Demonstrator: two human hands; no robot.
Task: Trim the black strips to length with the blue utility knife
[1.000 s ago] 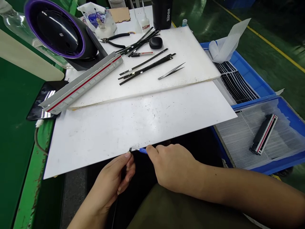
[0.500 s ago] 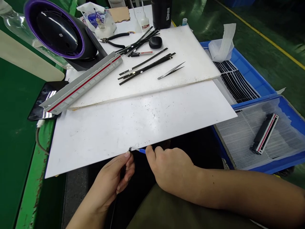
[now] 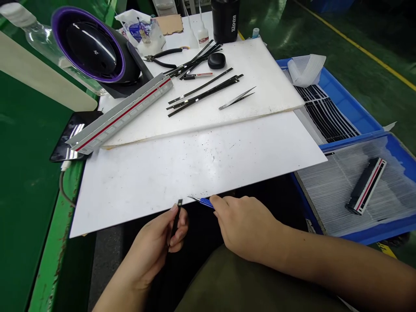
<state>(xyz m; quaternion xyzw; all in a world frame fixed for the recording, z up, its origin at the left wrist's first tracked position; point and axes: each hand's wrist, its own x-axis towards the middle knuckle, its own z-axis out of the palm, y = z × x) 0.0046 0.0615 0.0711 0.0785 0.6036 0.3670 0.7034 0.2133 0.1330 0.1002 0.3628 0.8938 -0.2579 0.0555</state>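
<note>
My left hand (image 3: 165,232) is closed around a thin black strip (image 3: 180,202), whose tip sticks up at the front edge of the white board (image 3: 156,182). The strip's lower part runs down inside my fingers, partly hidden. In my right hand (image 3: 245,223) is a craft knife with a blue handle (image 3: 206,202). Its slim metal blade points left, a small gap away from the strip's tip. Dark specks lie on the board near the blade. Farther back, several black strips (image 3: 206,94) and a pair of tweezers (image 3: 237,98) rest on a white foam sheet (image 3: 276,91).
At the left stand a purple-rimmed fan (image 3: 94,47), a long grey scale-like bar (image 3: 123,115) and a phone (image 3: 61,149). Pliers (image 3: 162,56), a black case (image 3: 216,61) and a black cup (image 3: 225,21) are at the back. Blue trays (image 3: 344,104) of strips sit right.
The knife blade has come away from the strip's tip as my right hand moved right. More of the strip now shows in my left hand. The whole view has shifted slightly.
</note>
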